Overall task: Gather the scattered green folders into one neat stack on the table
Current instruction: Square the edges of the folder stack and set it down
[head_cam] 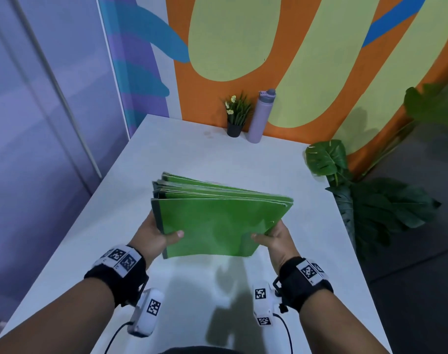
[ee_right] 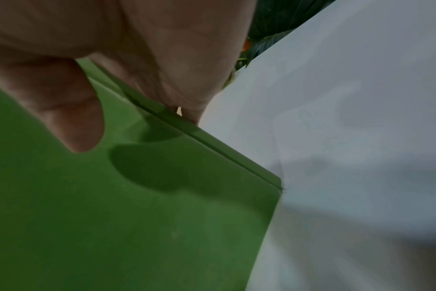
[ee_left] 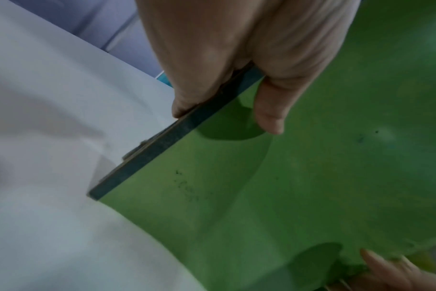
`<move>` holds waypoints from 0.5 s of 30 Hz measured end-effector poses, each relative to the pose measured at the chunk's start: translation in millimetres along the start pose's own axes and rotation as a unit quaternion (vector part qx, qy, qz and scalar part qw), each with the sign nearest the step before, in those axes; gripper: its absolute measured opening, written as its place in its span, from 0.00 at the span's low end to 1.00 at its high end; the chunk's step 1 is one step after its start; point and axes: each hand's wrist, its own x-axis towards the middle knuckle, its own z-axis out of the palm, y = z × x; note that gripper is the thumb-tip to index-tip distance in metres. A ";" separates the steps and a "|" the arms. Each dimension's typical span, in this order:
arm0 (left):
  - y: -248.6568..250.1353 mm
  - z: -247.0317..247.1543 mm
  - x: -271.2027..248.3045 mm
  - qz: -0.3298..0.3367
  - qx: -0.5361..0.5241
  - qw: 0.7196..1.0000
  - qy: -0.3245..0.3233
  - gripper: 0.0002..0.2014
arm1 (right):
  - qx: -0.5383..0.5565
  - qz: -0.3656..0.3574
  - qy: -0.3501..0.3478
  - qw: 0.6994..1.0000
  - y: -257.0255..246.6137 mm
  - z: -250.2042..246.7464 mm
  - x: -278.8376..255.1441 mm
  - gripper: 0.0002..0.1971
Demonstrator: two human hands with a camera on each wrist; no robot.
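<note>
Both hands on the green folders [head_cam: 217, 221]; bundle held up over the white table [head_cam: 182, 146], near its middle, tilted with the far edges fanned apart and not yet squared; near edge clear of the tabletop, shadow cast below it.

Left hand [head_cam: 155, 236] gripping the left, dark-spined edge; thumb [ee_left: 266, 110] pressed flat on the top cover, fingers curled underneath the bundle.

Right hand [head_cam: 275, 238] gripping the right edge; thumb [ee_right: 70, 118] on the top cover, fingers wrapped under; pinching the folders between thumb and fingers, same as the left.

Right-wrist view: folder corner [ee_right: 274, 183] well off the table surface; layered cover edges visible along that side.

Back of table, against the painted wall: small potted plant [head_cam: 237, 116] just beside a lilac water bottle [head_cam: 261, 116]; both well apart from the folders.
</note>
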 end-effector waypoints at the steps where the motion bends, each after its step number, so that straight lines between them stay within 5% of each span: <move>1: 2.0 -0.8 0.7 0.008 -0.016 1.000 0.003 0.30 | 0.005 -0.005 -0.001 1.000 -3.8 1.7 -0.3 0.32; 5: 19.5 -3.9 3.2 0.056 -0.064 0.996 0.004 0.41 | 0.018 -0.012 0.030 0.999 -16.6 5.8 1.8 0.36; 12: 25.2 4.3 5.2 0.072 -0.061 0.995 0.031 0.32 | 0.042 -0.005 0.052 0.998 -25.6 27.0 2.1 0.36; 15: 31.5 0.2 5.7 0.087 -0.078 0.993 0.031 0.37 | 0.041 -0.038 0.056 0.997 -37.2 26.0 -1.2 0.34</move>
